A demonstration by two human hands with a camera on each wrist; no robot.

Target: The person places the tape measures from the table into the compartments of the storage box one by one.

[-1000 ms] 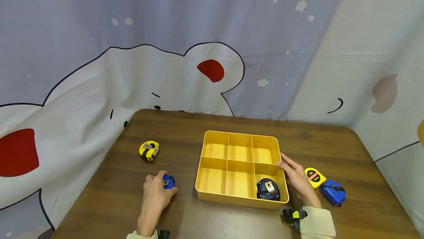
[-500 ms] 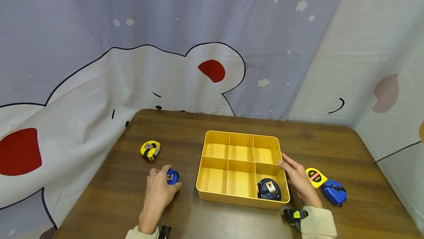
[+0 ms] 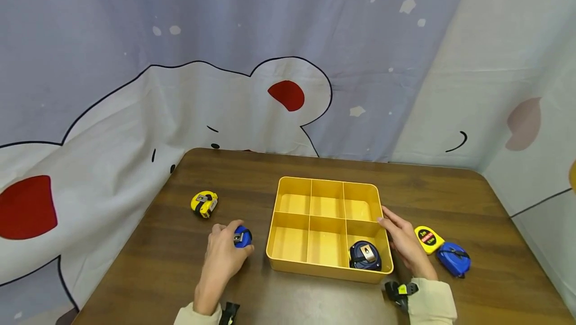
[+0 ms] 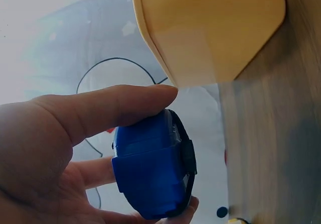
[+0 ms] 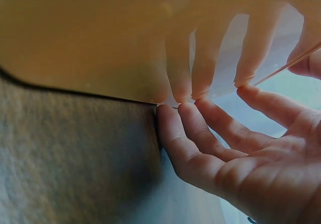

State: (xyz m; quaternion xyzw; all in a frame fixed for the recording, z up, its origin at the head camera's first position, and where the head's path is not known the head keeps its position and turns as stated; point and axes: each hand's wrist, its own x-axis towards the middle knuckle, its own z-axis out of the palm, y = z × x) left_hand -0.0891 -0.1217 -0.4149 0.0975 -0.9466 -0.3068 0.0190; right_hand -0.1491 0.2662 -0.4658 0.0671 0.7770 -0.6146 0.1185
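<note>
My left hand [image 3: 225,252] grips a blue tape measure [image 3: 243,237] left of the yellow box, thumb on one side, fingers on the other. In the left wrist view the tape measure [image 4: 150,169] shows its blue case and black strap, with the box's outer wall [image 4: 210,38] close by. My right hand [image 3: 405,244] is at the right side of the six-section yellow box [image 3: 315,271], thumb at the rim. Several fingertips [image 5: 188,111] press its outer wall. A dark blue tape measure [image 3: 365,255] lies in the box's front right compartment.
A yellow tape measure [image 3: 204,204] lies at the left on the brown table [image 3: 243,170]. Right of my right hand, a yellow tape measure [image 3: 428,239] and a blue one [image 3: 453,259] lie side by side. A patterned curtain [image 3: 216,95] hangs behind the table.
My left hand has moved right and slightly away from me, carrying the blue tape measure closer to the box. My right hand and the box have stayed in place.
</note>
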